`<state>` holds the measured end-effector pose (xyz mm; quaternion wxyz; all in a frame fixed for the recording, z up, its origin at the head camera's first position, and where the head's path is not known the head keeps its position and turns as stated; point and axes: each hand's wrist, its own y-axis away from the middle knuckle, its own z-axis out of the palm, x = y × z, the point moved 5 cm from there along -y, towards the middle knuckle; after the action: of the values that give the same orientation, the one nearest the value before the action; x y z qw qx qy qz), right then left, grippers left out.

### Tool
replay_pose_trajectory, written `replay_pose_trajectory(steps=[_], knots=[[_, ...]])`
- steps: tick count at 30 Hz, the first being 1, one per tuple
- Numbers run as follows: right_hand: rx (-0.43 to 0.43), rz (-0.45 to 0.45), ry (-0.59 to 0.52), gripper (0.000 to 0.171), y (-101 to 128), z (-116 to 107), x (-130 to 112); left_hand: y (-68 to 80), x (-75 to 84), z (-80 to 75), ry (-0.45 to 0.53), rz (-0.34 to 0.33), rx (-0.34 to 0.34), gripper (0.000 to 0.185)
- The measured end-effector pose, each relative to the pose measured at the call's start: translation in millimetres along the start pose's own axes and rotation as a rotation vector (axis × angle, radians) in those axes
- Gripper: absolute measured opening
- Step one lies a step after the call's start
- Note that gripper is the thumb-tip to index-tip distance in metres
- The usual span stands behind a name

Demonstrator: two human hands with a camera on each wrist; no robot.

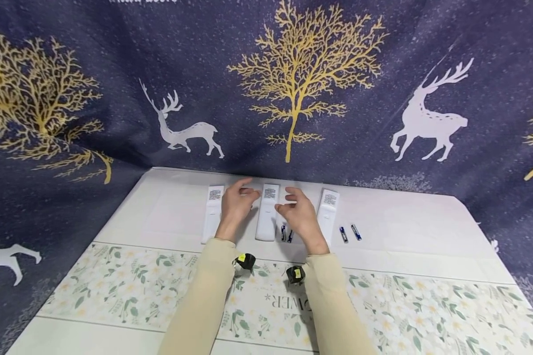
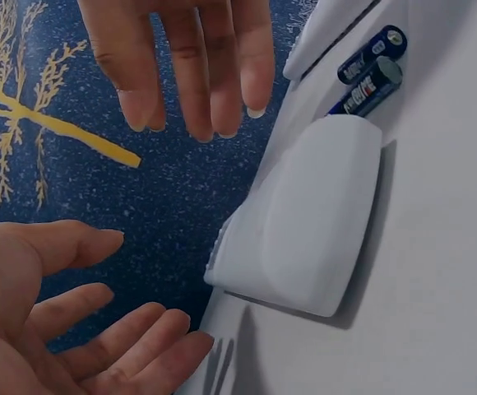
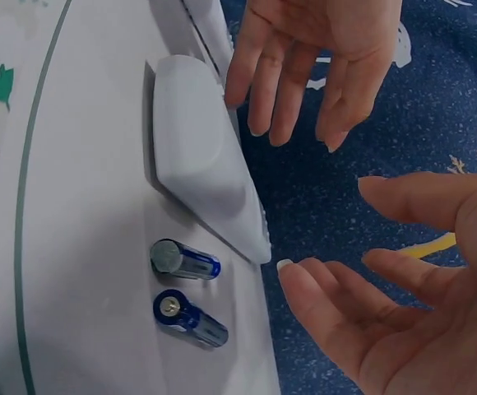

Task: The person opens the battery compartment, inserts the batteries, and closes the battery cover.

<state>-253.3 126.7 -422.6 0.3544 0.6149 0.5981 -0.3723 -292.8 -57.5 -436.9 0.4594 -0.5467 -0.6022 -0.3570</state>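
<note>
At the centre of the frame, on the white worktop (image 1: pixel 399 222), lay three white remotes face down: left (image 1: pixel 212 213), middle (image 1: pixel 268 212), right (image 1: pixel 327 213). Four batteries (image 1: pixel 286 233) lay in two pairs. The left hand (image 1: pixel 236 204) and right hand (image 1: pixel 299 213) hovered open-fingered beside the middle remote, holding nothing.
</note>
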Motion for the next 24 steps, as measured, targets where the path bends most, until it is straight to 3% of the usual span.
replay_pose_trajectory(steps=[9,18,24], knots=[[-0.034,0.024,-0.025,0.066,-4.7,12.1,7.4,-2.7,-9.3,5.9,-0.024,-0.046,-0.058,0.054],[-0.047,0.04,-0.044,0.067,-10.1,12.5,12.7,-3.7,-14.5,11.8,0.06,-0.09,-0.086,0.056],[-0.06,0.058,-0.057,0.067,-11.6,11.4,15.0,-2.9,-16.7,19.3,0.042,-0.094,-0.107,0.056]])
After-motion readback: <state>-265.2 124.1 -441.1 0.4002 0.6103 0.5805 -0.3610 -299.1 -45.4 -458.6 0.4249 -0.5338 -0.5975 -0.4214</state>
